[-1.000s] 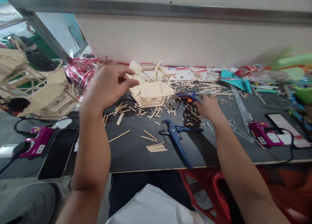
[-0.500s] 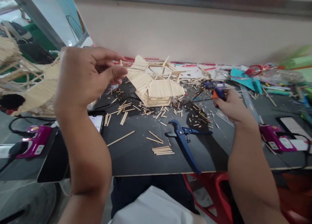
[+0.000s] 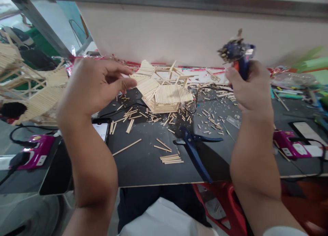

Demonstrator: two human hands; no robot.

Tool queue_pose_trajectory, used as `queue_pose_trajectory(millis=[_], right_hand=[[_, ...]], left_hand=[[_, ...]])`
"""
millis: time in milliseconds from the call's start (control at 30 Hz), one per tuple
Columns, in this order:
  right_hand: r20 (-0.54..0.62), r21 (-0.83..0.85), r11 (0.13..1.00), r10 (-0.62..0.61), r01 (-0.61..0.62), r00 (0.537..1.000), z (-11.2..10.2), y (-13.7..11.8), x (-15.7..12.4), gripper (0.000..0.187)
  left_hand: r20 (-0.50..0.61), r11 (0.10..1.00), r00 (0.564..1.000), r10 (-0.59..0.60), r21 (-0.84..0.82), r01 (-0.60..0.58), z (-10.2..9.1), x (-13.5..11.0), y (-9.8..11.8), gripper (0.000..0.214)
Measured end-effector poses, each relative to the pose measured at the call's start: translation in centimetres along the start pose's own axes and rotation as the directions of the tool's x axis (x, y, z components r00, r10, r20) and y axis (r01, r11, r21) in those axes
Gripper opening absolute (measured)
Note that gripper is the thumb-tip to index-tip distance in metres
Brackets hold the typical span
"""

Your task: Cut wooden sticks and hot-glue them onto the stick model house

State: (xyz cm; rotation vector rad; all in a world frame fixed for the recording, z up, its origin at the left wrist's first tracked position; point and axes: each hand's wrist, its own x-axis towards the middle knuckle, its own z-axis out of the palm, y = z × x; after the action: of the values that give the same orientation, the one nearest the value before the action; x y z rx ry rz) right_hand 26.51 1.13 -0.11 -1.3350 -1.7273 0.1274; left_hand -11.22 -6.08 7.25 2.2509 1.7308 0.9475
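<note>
My right hand (image 3: 252, 85) grips a blue glue gun (image 3: 243, 63) with an orange trigger, raised above the far side of the table. Its front end is covered in stuck wooden scraps. At the left edge of a small wooden-stick model (image 3: 167, 94) with slatted roof panels, my left hand (image 3: 99, 83) holds its thumb and forefinger close together. A thin wooden stick is pinched there, mostly hidden by the fingers. The model stands on the dark table behind scattered cut sticks (image 3: 132, 114).
A blue cutter (image 3: 194, 154) lies near the front edge, beside a row of short sticks (image 3: 171, 158). Phones (image 3: 101, 130) and purple power sockets (image 3: 289, 145) flank the work area. A larger stick model (image 3: 43, 99) stands at left. A wall (image 3: 179, 34) rises behind.
My right hand has lifted the glue gun from low over the table to well above it. My left hand has shifted slightly down and right, against the model's roof edge.
</note>
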Motion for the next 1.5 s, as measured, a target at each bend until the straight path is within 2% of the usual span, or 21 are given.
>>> queue_pose_trajectory(millis=[33, 100, 167, 267, 400, 533, 867, 1133, 1233, 1400, 1500], right_hand=[[-0.065, 0.001, 1.000, 0.004, -0.004, 0.998, 0.5, -1.5, 0.4, 0.019], [-0.049, 0.072, 0.995, -0.067, 0.070, 0.997, 1.5, -4.3, 0.9, 0.016], [0.019, 0.071, 0.989, -0.132, 0.130, 0.991, 2.5, -6.4, 1.1, 0.017], [0.102, 0.023, 0.977, -0.213, 0.212, 0.972, 3.9, -8.0, 1.0, 0.019], [0.257, 0.038, 0.956, -0.292, 0.292, 0.921, 5.5, -8.0, 0.8, 0.020], [0.322, 0.041, 0.964, -0.261, 0.262, 0.910, 6.0, -7.6, 0.9, 0.021], [0.339, -0.022, 0.963, -0.246, 0.269, 0.908, 5.9, -7.5, 0.8, 0.018], [0.339, -0.008, 0.953, -0.283, 0.303, 0.897, 6.0, -7.5, 0.9, 0.016], [0.332, 0.000, 0.951, -0.293, 0.310, 0.897, 6.0, -7.5, 0.9, 0.014], [0.309, -0.001, 0.947, -0.305, 0.322, 0.901, 5.9, -7.7, 0.8, 0.022], [0.314, -0.003, 0.958, -0.272, 0.288, 0.910, 5.8, -7.7, 0.8, 0.023]], left_hand=[[0.047, 1.000, 0.999, 0.008, 0.002, -0.008, 0.2, 0.1, -0.1, 0.037], [0.130, 1.000, 0.991, 0.016, 0.005, -0.017, 0.7, 0.5, -0.4, 0.037], [0.205, 1.000, 0.979, 0.009, 0.024, -0.015, 1.2, 0.8, -0.5, 0.035], [0.270, 0.998, 0.963, -0.004, 0.055, -0.011, 2.0, 1.3, -0.5, 0.032], [0.305, 0.989, 0.952, -0.001, 0.142, -0.045, 2.7, 1.7, -0.3, 0.034], [0.354, 0.978, 0.935, 0.006, 0.191, -0.079, 3.1, 1.9, -0.3, 0.038], [0.303, 0.977, 0.952, 0.038, 0.189, -0.099, 3.4, 1.7, -0.2, 0.030], [0.310, 0.990, 0.950, -0.031, 0.142, -0.014, 3.0, 1.6, -0.1, 0.026], [0.315, 0.982, 0.949, -0.003, 0.182, -0.057, 3.0, 1.5, 0.2, 0.029], [0.320, 0.973, 0.947, 0.028, 0.210, -0.100, 2.9, 1.3, 0.4, 0.029], [0.319, 0.971, 0.947, 0.038, 0.213, -0.111, 2.8, 1.4, 0.4, 0.030]])
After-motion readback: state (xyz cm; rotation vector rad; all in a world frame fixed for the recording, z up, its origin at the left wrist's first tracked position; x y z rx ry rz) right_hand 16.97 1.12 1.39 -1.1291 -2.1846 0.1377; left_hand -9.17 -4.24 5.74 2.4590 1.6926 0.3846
